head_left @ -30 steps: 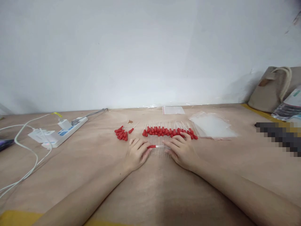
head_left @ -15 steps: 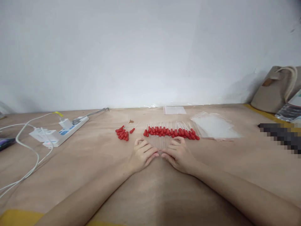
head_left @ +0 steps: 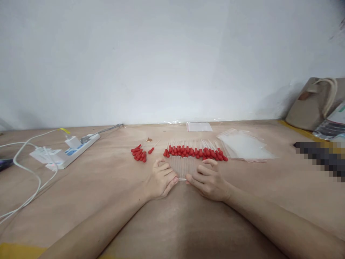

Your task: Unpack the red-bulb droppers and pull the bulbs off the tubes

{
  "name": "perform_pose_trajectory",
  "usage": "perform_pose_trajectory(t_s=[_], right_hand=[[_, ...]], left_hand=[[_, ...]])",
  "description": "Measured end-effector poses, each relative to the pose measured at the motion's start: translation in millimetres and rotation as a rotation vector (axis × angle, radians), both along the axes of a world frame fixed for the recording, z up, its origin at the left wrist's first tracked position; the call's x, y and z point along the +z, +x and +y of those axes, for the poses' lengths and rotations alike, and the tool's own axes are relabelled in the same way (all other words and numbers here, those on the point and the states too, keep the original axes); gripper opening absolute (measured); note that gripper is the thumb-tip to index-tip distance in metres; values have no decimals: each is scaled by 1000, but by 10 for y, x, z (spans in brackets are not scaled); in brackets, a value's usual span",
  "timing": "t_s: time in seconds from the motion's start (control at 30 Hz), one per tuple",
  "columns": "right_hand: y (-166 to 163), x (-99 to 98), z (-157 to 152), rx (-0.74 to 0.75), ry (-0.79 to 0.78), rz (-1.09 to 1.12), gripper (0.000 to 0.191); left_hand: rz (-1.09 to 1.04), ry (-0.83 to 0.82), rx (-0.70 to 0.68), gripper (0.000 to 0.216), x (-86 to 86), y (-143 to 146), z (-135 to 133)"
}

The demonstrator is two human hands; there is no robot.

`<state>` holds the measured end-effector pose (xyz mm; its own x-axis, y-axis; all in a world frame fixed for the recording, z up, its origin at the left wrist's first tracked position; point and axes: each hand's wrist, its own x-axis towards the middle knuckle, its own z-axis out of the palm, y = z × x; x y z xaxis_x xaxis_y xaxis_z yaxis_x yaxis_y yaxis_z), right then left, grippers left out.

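A row of clear glass droppers with red rubber bulbs (head_left: 195, 152) lies across the middle of the wooden table (head_left: 107, 194). Their glass tubes (head_left: 185, 166) point toward me. My left hand (head_left: 161, 180) rests at the near end of the tubes with its fingers curled and pressed against them. My right hand (head_left: 207, 179) mirrors it from the right, fingers curled, fingertips touching the tube ends. A small heap of loose red bulbs (head_left: 139, 154) lies left of the row, with one single dropper (head_left: 151, 149) beside it.
A white power strip (head_left: 68, 153) with plugs and white cables (head_left: 29, 187) sits at the left. Clear plastic bags (head_left: 244, 145) lie right of the droppers, a small zip bag (head_left: 198, 126) by the wall. A beige tote bag (head_left: 315, 102) stands far right.
A second ago my left hand held one red-bulbed dropper over the tubes. Both hands have since drawn back toward me and closed in on the near ends of the tubes.
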<state>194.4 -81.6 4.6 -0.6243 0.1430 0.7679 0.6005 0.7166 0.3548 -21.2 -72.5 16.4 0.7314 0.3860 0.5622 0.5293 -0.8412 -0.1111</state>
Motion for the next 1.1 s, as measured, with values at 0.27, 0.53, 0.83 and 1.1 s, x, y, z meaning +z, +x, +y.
perform_pose_trajectory(t_s=[0.27,0.53,0.83,1.1], right_hand=[[98,29,-36,62,109,-3,16],[300,7,6,-274,-290,198,18],[278,-105,35,-338,-374,219,17],[222,-141,88,-399,-363,141,18]], left_hand=[[-8,-92,-21,24,-6,-63,-75],[-340,-266,401,30,260,-535,192],[-615,-493,842,29,313,-1160,725],[-501,-518,826,31,155,-1180,784]])
